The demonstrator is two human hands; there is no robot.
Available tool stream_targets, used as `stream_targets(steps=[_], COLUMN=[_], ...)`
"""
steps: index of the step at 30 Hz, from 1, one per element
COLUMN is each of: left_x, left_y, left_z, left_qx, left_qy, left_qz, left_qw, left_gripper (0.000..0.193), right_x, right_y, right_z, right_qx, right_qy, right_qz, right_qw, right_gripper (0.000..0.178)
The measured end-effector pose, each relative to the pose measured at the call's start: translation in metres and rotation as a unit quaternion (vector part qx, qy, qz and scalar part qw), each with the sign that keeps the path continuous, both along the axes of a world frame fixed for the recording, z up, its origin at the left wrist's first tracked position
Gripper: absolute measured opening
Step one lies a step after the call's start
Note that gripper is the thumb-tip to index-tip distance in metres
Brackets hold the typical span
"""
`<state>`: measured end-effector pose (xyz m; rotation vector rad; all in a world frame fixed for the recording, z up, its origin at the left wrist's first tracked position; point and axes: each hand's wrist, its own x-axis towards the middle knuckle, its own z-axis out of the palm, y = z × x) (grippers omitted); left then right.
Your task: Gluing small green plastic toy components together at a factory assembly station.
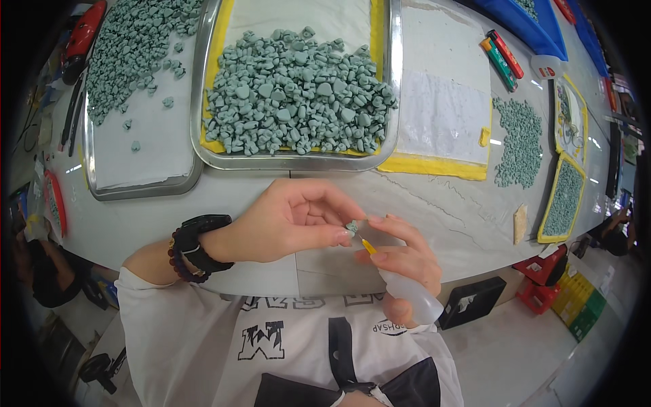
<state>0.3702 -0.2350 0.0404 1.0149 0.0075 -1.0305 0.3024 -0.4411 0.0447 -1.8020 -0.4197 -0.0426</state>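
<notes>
Between thumb and fingers, my left hand pinches a small grey-green piece. A white squeeze bottle with a yellow nozzle is gripped in my right hand. Its tip points at the piece and sits very close to it; whether they touch, I cannot tell. Both hands are over the near part of the table, in front of a metal tray. A heap of similar grey-green pieces lies in that tray on a yellow-edged white cloth.
At the left, another tray carries more pieces. On the right are spread smaller pieces, a yellow-edged mat covered in pieces, red and green tubes, a small white bottle and a blue bin. A red stool stands below.
</notes>
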Motion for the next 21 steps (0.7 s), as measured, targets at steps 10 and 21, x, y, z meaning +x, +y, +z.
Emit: stream_targets(steps=[10, 21], left_x=[0.004, 0.004], left_y=[-0.003, -0.001], left_z=[0.002, 0.002], left_qx=[0.005, 0.023], left_qy=[0.005, -0.016], left_qz=[-0.005, -0.013], left_qw=[1.000, 1.000], left_gripper=[0.026, 0.026], right_x=[-0.003, 0.022], right_y=[-0.004, -0.045], right_z=[0.008, 0.011], right_qx=[-0.031, -0.390], right_qy=[-0.039, -0.089], right_qz=[-0.045, -0.076], right_qw=[0.998, 0.913], right_gripper=[0.048, 0.038])
